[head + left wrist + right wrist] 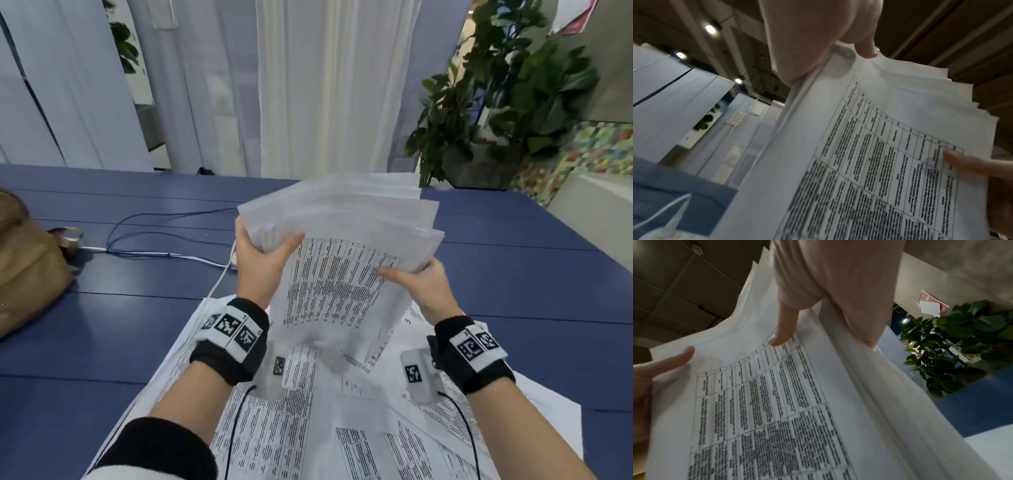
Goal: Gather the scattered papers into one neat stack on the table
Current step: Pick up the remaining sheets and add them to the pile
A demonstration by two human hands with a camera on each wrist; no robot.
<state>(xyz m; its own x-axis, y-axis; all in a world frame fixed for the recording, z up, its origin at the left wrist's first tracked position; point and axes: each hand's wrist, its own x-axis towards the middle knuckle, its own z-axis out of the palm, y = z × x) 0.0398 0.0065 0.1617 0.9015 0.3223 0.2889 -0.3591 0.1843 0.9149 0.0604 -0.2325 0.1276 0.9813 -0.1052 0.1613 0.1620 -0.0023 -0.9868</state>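
A bundle of printed papers (pixel 342 260) is held up above the blue table (pixel 102 325), its sheets fanned unevenly at the far end. My left hand (pixel 263 253) grips the bundle's left edge, thumb on the front sheet. At the right edge my right hand (pixel 418 284) grips it, thumb on the printed table. The left wrist view shows the same bundle (pixel 869 162) under my left hand (pixel 818 48); in the right wrist view the bundle (pixel 766 402) is pinched by my right hand (pixel 828 296). More printed sheets (pixel 308 428) lie overlapping on the table beneath my wrists.
A tan bag (pixel 27 263) sits at the table's left edge. Blue and white cables (pixel 154 236) run across the table behind the left hand. A leafy plant (pixel 496 102) stands beyond the far right corner. White curtains (pixel 308 85) hang behind the table.
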